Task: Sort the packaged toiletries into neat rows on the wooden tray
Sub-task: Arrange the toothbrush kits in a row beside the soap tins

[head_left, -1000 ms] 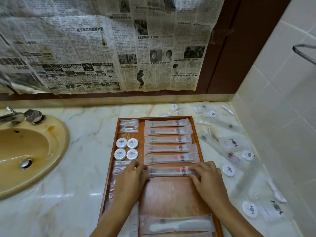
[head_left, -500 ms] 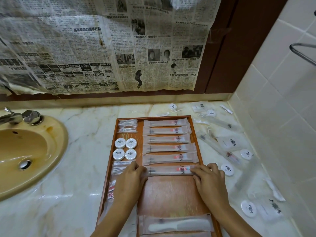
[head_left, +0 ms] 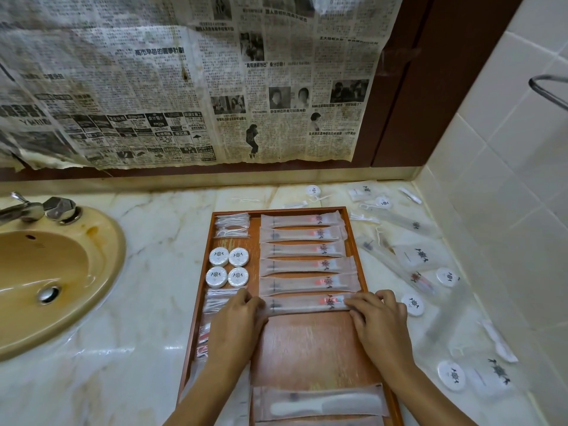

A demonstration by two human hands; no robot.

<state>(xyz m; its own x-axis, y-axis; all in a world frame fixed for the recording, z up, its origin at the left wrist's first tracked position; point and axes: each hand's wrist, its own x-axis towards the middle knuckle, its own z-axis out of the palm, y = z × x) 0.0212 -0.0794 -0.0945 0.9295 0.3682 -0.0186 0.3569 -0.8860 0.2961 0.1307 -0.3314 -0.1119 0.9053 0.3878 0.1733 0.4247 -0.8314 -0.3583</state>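
Both hands down on the wooden tray [head_left: 310, 345] at lower centre: left hand [head_left: 238, 322] and right hand [head_left: 379, 321] press flat, fingers uncurled, on the ends of the sixth toothbrush packet [head_left: 307, 303]. Four round soaps [head_left: 228, 267] sit left; loose packets [head_left: 421, 256] litter the table [head_left: 147, 287] right; sink [head_left: 46, 272] far left.

The tray [head_left: 353, 235] lay on the surface [head_left: 159, 272], right of the sink [head_left: 46, 272]. In it, six long sachets [head_left: 304, 250] lay in a column along the right side; the left hand [head_left: 236, 321] and right hand [head_left: 378, 321] rested on the ends of the nearest one. Four round packs [head_left: 229, 267] sat on its left side. A comb packet [head_left: 319, 402] lay nearest. Loose packets [head_left: 412, 256] lay right of the tray.
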